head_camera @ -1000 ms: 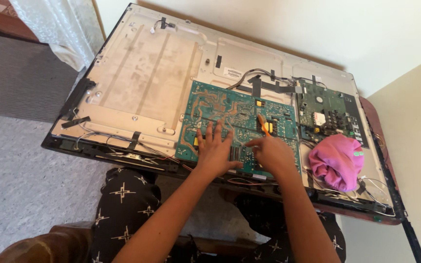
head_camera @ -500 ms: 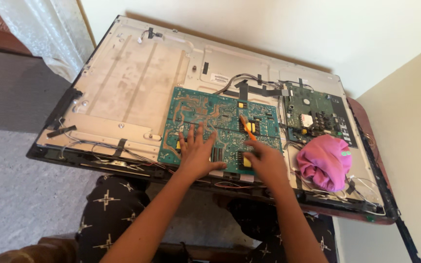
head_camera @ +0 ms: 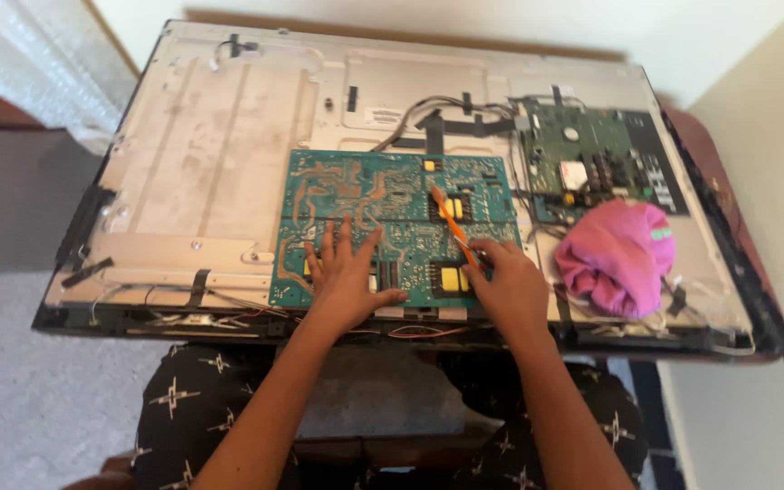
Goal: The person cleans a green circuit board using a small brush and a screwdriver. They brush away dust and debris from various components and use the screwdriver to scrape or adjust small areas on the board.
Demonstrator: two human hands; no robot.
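A large flat television (head_camera: pixel 229 136) lies face down with its back cover off, showing a grey metal panel. In its middle sits a big green circuit board (head_camera: pixel 365 191). My left hand (head_camera: pixel 345 277) rests flat on the board's lower left part, fingers spread. My right hand (head_camera: pixel 505 286) grips an orange toothbrush (head_camera: pixel 451 224), its head touching the board near the centre. A smaller green circuit board (head_camera: pixel 583 154) sits at the upper right, joined by black cables (head_camera: pixel 437 113).
A pink cloth (head_camera: pixel 617 257) lies bunched on the panel to the right of my right hand. The television rests on a dark table (head_camera: pixel 719 181) beside a cream wall. My legs in dark patterned trousers (head_camera: pixel 183 408) are under the front edge. Grey carpet lies left.
The camera has tilted and come closer, so the television appears larger. My right hand with the toothbrush shifted slightly along the board. The left hand stays flat on the board.
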